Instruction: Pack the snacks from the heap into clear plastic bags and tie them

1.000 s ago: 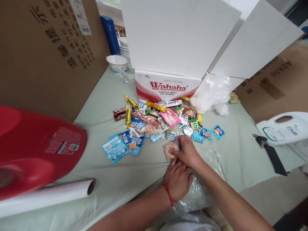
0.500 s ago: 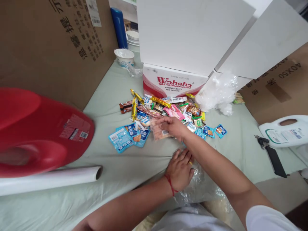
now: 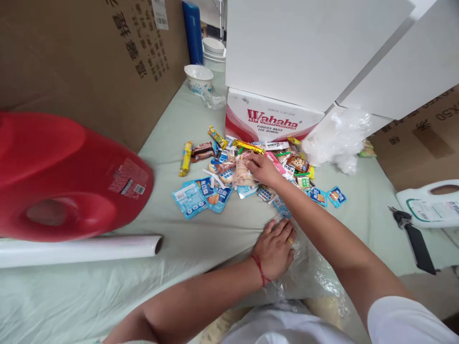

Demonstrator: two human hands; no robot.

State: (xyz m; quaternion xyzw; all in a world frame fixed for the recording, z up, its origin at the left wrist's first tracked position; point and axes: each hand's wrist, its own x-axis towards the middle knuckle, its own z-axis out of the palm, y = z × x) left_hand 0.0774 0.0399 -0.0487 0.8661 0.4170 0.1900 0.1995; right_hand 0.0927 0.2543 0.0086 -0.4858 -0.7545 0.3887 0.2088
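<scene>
Head view gives me the right forearm stretched forward, the right hand palm-down over the snack pile. Its bent fingers touch a clear packet at the pile's near side; whether they pinch it, I cannot tell. I see the left hand flat on the green cloth, nearer the body, fingers slightly apart.
</scene>
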